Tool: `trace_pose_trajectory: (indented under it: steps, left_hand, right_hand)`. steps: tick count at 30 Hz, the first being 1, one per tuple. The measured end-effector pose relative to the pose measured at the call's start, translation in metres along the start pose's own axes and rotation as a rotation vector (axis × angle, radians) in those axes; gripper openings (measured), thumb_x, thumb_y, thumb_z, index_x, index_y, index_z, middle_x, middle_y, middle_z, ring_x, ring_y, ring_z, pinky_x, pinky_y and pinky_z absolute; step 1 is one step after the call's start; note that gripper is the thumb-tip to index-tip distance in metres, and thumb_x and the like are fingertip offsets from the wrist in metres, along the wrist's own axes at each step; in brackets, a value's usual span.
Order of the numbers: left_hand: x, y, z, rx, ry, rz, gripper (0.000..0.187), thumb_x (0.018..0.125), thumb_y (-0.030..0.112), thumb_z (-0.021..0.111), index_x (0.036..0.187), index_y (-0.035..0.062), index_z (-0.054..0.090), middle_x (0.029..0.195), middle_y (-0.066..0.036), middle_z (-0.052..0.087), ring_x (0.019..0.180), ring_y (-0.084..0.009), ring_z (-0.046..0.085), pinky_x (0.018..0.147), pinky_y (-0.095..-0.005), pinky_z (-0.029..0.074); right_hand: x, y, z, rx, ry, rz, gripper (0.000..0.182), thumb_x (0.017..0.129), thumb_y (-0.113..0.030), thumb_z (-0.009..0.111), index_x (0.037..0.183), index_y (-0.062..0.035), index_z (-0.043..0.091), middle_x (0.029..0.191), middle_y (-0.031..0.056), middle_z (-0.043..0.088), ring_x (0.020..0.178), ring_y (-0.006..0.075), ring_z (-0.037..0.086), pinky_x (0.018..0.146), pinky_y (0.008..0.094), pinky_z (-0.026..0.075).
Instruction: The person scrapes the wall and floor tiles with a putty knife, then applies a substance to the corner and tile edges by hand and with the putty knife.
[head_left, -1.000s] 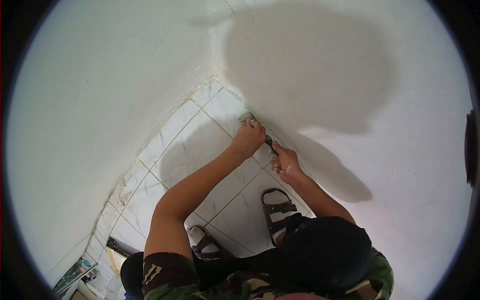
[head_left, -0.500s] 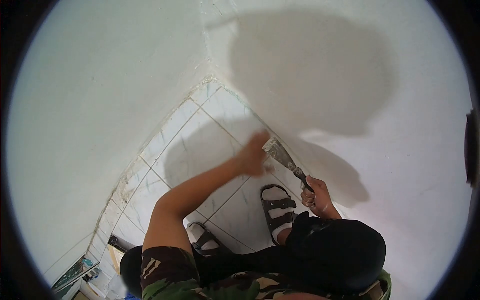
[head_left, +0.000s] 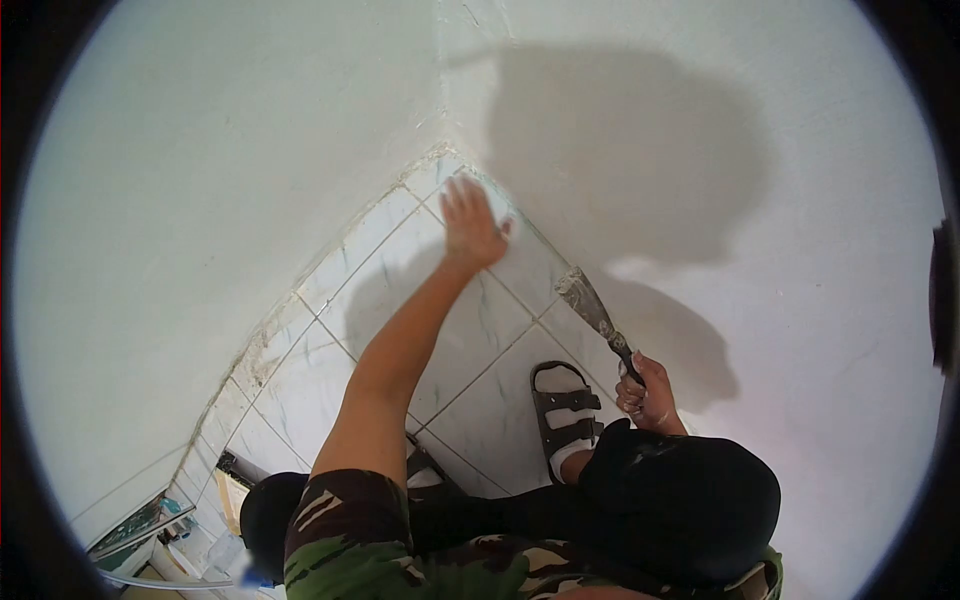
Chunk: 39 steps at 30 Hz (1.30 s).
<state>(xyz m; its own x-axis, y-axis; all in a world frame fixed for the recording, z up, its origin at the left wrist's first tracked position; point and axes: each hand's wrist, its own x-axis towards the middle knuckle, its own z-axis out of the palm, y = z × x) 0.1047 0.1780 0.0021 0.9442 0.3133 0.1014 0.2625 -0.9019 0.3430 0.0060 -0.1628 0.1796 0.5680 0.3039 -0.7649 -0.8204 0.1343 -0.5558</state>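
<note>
My left hand (head_left: 472, 225) is stretched out with its fingers apart, palm down over the white floor tiles (head_left: 490, 320) near the corner; whether it touches them I cannot tell. Nothing shows in it. In my right hand (head_left: 648, 392), fingers wrapped round the dark handle, is a putty knife (head_left: 590, 305). Its metal blade is smeared with pale material and points up and left, beside the base of the right wall. Whitish residue marks the fingers of my right hand. Rough pale residue (head_left: 258, 365) lies along the left floor edge.
White walls (head_left: 200, 180) meet at the corner above the tiles, with a large shadow on the right one. My sandalled foot (head_left: 568, 405) is on the floor below the blade. Assorted items, partly cut off, lie at the lower left beside a framed board (head_left: 232, 492).
My left hand has moved up and left, from beside the blade to near the corner. My right hand still holds the putty knife, which sits slightly further right in view.
</note>
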Motion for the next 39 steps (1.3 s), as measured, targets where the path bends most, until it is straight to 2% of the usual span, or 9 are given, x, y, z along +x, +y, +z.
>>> trace_pose_trajectory:
  steps: [3,9,10,12,14,21,27,37,39]
  left_hand:
    - [-0.050,0.054,-0.014,0.046,-0.464,0.354,0.102,0.085,0.048,0.064,0.147,-0.0177,0.018,0.157,-0.036,0.011,0.149,-0.0467,0.004,0.120,-0.0564,0.008]
    - [-0.107,0.039,-0.026,-0.432,-0.634,0.894,0.055,0.077,0.023,0.073,0.122,-0.0046,0.055,0.130,-0.028,0.053,0.126,-0.0458,0.047,0.109,-0.0482,0.038]
    - [-0.110,0.030,-0.031,-0.429,-0.636,0.889,0.055,0.077,0.023,0.073,0.122,-0.0046,0.055,0.130,-0.028,0.053,0.126,-0.0458,0.047,0.109,-0.0482,0.038]
    - [-0.107,0.016,-0.023,-0.599,0.073,0.546,0.045,0.074,0.011,0.074,0.114,-0.0030,0.057,0.124,-0.026,0.054,0.118,-0.0435,0.052,0.099,-0.0477,0.045]
    - [-0.081,0.022,-0.060,-0.563,0.229,0.286,0.046,0.070,0.005,0.075,0.113,-0.0022,0.060,0.104,-0.019,0.056,0.101,-0.0395,0.056,0.092,-0.0466,0.046]
    - [-0.041,0.013,-0.042,-0.237,-0.002,0.532,0.049,0.071,0.010,0.073,0.116,-0.0032,0.061,0.118,-0.020,0.057,0.113,-0.0364,0.055,0.104,-0.0437,0.039]
    - [-0.028,0.015,-0.025,-0.017,0.190,0.492,0.035,0.077,0.010,0.063,0.109,-0.0047,0.064,0.111,-0.018,0.062,0.112,-0.0323,0.057,0.106,-0.0437,0.038]
    - [-0.004,0.001,-0.026,0.111,0.046,0.517,0.036,0.077,0.009,0.063,0.109,-0.0080,0.061,0.116,-0.023,0.060,0.116,-0.0379,0.056,0.107,-0.0453,0.042]
    - [-0.005,0.004,-0.027,0.153,0.204,0.593,0.025,0.077,0.011,0.062,0.096,-0.0051,0.066,0.102,-0.022,0.063,0.099,-0.0353,0.060,0.096,-0.0422,0.049]
  right_hand:
    - [0.004,0.005,-0.001,0.016,-0.034,0.011,0.034,0.104,-0.033,0.053,0.084,-0.0059,0.053,0.052,-0.0050,0.028,0.043,0.0076,0.027,0.040,0.0255,0.023]
    - [0.020,0.011,0.002,0.017,-0.042,-0.019,0.031,0.101,-0.033,0.056,0.085,-0.0074,0.051,0.055,-0.0038,0.033,0.046,0.0082,0.031,0.041,0.0256,0.025]
    - [0.026,0.010,0.004,-0.024,-0.052,-0.035,0.030,0.101,-0.033,0.058,0.085,-0.0080,0.050,0.056,-0.0036,0.034,0.047,0.0082,0.032,0.041,0.0255,0.026]
    - [0.052,0.005,0.016,-0.065,-0.032,0.010,0.031,0.100,-0.032,0.058,0.083,-0.0088,0.049,0.057,-0.0036,0.035,0.047,0.0082,0.032,0.041,0.0254,0.026]
    - [0.080,0.004,0.037,-0.114,-0.038,0.057,0.030,0.100,-0.032,0.059,0.084,-0.0087,0.048,0.058,-0.0042,0.034,0.046,0.0077,0.031,0.041,0.0253,0.025]
    - [0.157,0.007,0.090,-0.158,0.028,0.024,0.029,0.100,-0.032,0.060,0.090,-0.0053,0.054,0.057,-0.0056,0.030,0.044,0.0072,0.026,0.039,0.0251,0.022]
    - [0.174,-0.009,0.120,-0.134,0.074,0.076,0.030,0.100,-0.033,0.060,0.089,-0.0059,0.054,0.056,-0.0056,0.029,0.043,0.0077,0.026,0.038,0.0260,0.020]
    - [0.190,-0.026,0.138,-0.042,0.035,0.156,0.028,0.098,-0.029,0.061,0.084,-0.0070,0.052,0.056,-0.0050,0.030,0.043,0.0086,0.029,0.039,0.0276,0.024]
    - [0.183,-0.029,0.134,-0.035,0.021,0.161,0.029,0.098,-0.030,0.061,0.084,-0.0061,0.053,0.056,-0.0051,0.029,0.043,0.0087,0.028,0.039,0.0276,0.023]
